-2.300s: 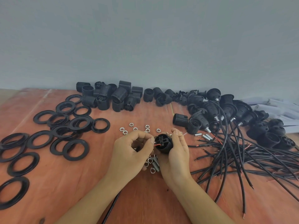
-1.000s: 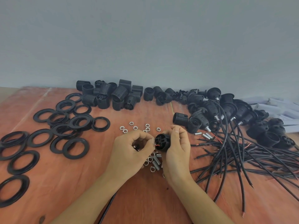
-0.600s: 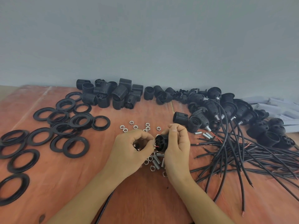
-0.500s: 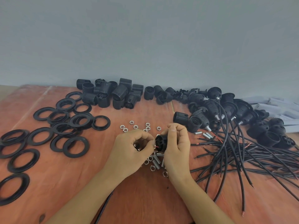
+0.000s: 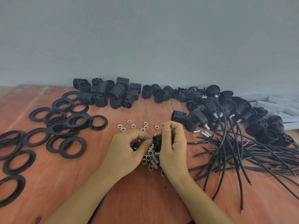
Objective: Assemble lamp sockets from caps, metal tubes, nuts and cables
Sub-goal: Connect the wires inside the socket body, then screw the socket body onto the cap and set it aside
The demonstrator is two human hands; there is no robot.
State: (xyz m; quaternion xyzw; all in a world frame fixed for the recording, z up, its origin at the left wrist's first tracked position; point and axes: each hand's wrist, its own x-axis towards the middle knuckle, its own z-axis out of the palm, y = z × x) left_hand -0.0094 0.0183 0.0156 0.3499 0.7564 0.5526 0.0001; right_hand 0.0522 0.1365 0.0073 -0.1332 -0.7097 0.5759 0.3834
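- Black plastic first — the cap (image 5: pixel 157 140) is held just above the table (image 5: pixel 145 199), between the two hands.
- Left hand (image 5: pixel 127 151), touching the cap's left side: fingers curled, thumb and forefinger tips pressed together at the cap's open face. What they pinch is hidden.
- The cap has turned in the last two seconds. Its open face, then toward the camera with red wire showing, now faces left, and the hands have closed up. I judge something is being seated inside the cap, so this socket is midway.
- Right hand (image 5: pixel 173 147) wraps the cap, thumb laid over its front, fingers curled behind it.
- Far left of the cap lie flat rings (image 5: pixel 72 155); behind it, against the wall, threaded socket bodies (image 5: pixel 117 91).
- Nuts (image 5: pixel 133 126) are scattered just behind the cap and metal tubes (image 5: pixel 154 164) directly under it — a dropped part could be lost among them.
- Right of the cap, cables (image 5: pixel 242 152) tangle, with wired sockets (image 5: pixel 210 104) beyond; picking one cable out may drag others.
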